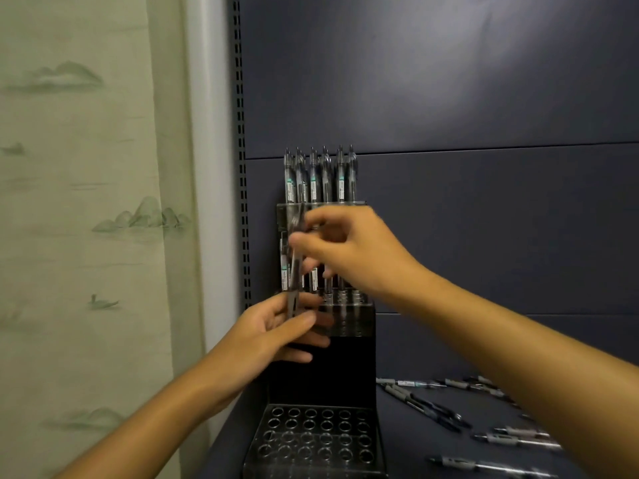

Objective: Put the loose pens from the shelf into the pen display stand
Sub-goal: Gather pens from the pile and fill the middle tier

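Both hands are up in front of the stand (352,357) right now. Left hand (273,337) has its fingers curled round the lower end of a pen (294,271), thumb on top, and the right hand (349,250) pinches the same pen higher up with thumb and fingertips. It's motion-blurred, so I can't tell if there's more than one pen in that grip.

That pen runs nearly upright, leaning a touch to the right at the top, in front of the left edge of the stand's middle tier. Can't tell which end is the tip.

Labels: pens in the top row (320,178) each have a white sticker with a teal band on the barrel, but the print is too small to read. No brand I can make out anywhere.

Stand is a black stepped thing with clear acrylic tiers. Top row is full of pens standing vertical, clips up. Middle row (342,288) has several too, partly hidden behind the hands. Bottom tier (318,437) is just a grid of round holes.

Loose pens (449,413) lie scattered on the dark blue shelf (415,454) to the right of the stand, mostly pointing left-right or diagonal. Back panel (449,98) is the same dark blue, with a slotted upright (242,167) on its left edge. Further left is pale green wallpaper (86,202) with misty hills printed on it.
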The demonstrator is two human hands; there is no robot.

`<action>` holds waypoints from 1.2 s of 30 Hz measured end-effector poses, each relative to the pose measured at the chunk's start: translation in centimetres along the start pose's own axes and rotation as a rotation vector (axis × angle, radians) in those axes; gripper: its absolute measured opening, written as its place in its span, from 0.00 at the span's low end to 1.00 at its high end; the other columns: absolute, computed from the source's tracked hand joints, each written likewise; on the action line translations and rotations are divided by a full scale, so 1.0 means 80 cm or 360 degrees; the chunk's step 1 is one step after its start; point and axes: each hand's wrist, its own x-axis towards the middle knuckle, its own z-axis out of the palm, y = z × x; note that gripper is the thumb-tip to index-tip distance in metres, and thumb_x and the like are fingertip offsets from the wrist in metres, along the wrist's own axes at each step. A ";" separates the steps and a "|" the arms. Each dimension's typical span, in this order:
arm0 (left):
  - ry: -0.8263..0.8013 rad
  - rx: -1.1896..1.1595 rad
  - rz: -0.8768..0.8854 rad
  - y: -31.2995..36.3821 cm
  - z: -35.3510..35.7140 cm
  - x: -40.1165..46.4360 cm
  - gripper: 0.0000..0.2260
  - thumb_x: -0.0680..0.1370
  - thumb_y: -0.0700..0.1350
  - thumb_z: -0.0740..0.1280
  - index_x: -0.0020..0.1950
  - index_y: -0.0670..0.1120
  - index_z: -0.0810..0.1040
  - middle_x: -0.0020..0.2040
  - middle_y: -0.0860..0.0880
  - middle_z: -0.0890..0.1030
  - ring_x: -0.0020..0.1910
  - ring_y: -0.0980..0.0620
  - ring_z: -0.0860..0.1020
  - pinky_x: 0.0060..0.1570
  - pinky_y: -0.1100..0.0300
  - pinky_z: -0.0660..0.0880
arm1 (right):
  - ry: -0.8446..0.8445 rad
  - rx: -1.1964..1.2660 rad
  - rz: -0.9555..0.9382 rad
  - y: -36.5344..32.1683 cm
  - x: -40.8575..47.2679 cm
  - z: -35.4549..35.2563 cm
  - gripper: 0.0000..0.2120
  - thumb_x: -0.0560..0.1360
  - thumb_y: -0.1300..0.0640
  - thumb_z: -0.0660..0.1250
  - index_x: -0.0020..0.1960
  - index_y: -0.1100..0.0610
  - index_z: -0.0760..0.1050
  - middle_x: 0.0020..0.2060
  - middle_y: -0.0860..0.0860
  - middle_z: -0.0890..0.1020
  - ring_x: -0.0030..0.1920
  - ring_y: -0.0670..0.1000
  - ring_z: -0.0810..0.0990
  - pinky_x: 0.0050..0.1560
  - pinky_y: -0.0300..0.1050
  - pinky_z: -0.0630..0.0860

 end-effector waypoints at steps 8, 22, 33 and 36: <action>0.0098 0.0038 -0.0046 -0.004 -0.024 -0.013 0.12 0.79 0.42 0.62 0.60 0.43 0.77 0.53 0.47 0.86 0.49 0.46 0.85 0.46 0.58 0.82 | 0.0497 -0.0261 0.0152 0.042 0.041 -0.055 0.09 0.77 0.54 0.71 0.56 0.56 0.81 0.40 0.50 0.86 0.36 0.45 0.86 0.35 0.39 0.81; 0.0115 0.0053 -0.0064 -0.013 -0.028 -0.019 0.11 0.79 0.41 0.62 0.58 0.42 0.78 0.52 0.46 0.86 0.48 0.46 0.85 0.45 0.59 0.82 | 0.0321 -0.0384 0.0350 0.077 0.031 -0.043 0.10 0.75 0.53 0.73 0.51 0.59 0.80 0.40 0.54 0.86 0.35 0.47 0.86 0.36 0.37 0.82; 0.0034 0.0080 0.0017 -0.021 -0.011 -0.012 0.10 0.80 0.39 0.61 0.57 0.42 0.79 0.50 0.46 0.86 0.50 0.48 0.85 0.48 0.61 0.82 | 0.0197 -0.0691 0.0398 0.089 0.021 -0.031 0.14 0.74 0.49 0.74 0.41 0.60 0.78 0.33 0.52 0.85 0.31 0.47 0.85 0.31 0.34 0.74; -0.0004 0.0085 0.0058 -0.026 -0.005 -0.010 0.10 0.79 0.40 0.62 0.57 0.43 0.79 0.51 0.47 0.86 0.51 0.48 0.85 0.48 0.61 0.82 | 0.0200 -0.0766 0.0403 0.088 0.018 -0.031 0.17 0.71 0.45 0.75 0.40 0.60 0.79 0.33 0.51 0.85 0.32 0.46 0.85 0.34 0.38 0.79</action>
